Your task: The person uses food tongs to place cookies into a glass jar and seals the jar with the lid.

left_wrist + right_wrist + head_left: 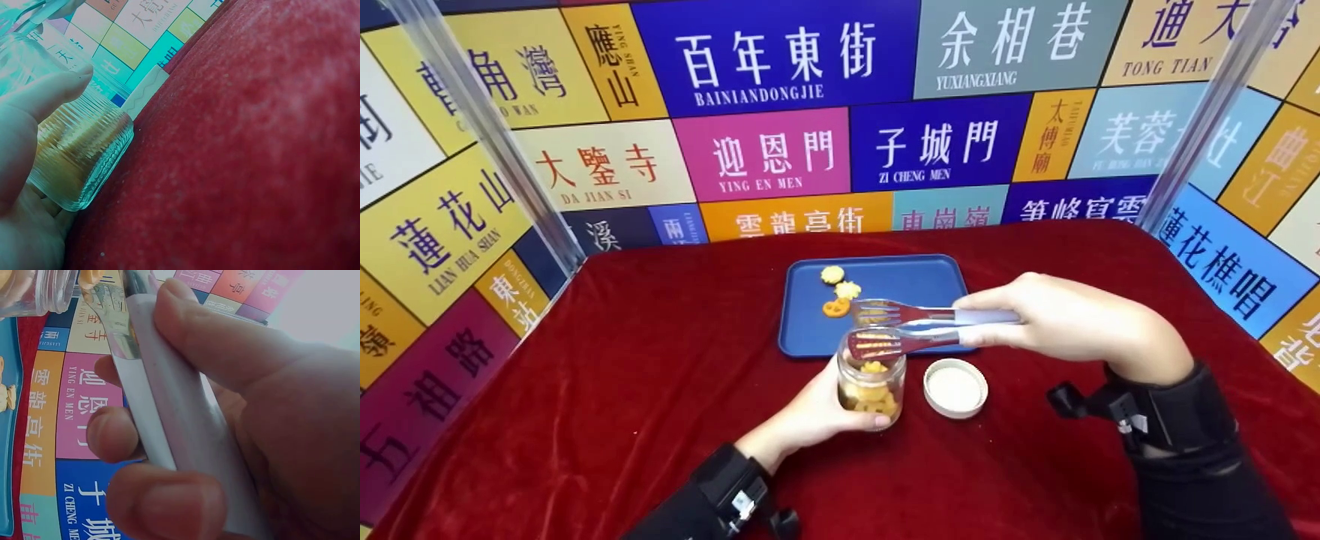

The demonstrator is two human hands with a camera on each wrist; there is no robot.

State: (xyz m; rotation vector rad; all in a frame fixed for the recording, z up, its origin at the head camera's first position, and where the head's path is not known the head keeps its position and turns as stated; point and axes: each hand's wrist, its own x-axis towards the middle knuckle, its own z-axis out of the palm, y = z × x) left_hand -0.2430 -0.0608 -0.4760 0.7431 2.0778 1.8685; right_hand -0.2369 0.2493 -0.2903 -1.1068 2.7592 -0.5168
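Right hand [1027, 315]: one, thumb and fingers curled round the pale handles of a pair of metal tongs [926, 337], which point left. Slotted tong heads, two, set apart; the nearer lies over the mouth of the jar, the farther slightly beyond it, in line with the tray. Whether a piece is pinched between them, cannot tell.

Left hand [817, 401]: one, thumb and fingers wrapped round the lower part of a clear glass jar [897, 386] from its left and near sides. Jar uncovered, ribbed, roughly upright, just in front of the tray; yellow and orange-brown snacks [874, 394] inside.

Lid [955, 388]: one, round, pale, flat on the cloth to the right of the jar, apart from it.

Tray [915, 281]: one, blue, rectangular with rounded corners, on the far part of the surface. On its left half: two yellow scalloped biscuits [840, 282], side by side, and one orange pretzel [835, 307] on their near side.

Cloth [660, 375]: dark red, velvety, covering the surface.

Wrist straps [1174, 412]: two, black, one per arm.

Backdrop [780, 52]: coloured panels with Chinese characters and Latin lettering, behind the surface and along both sides.
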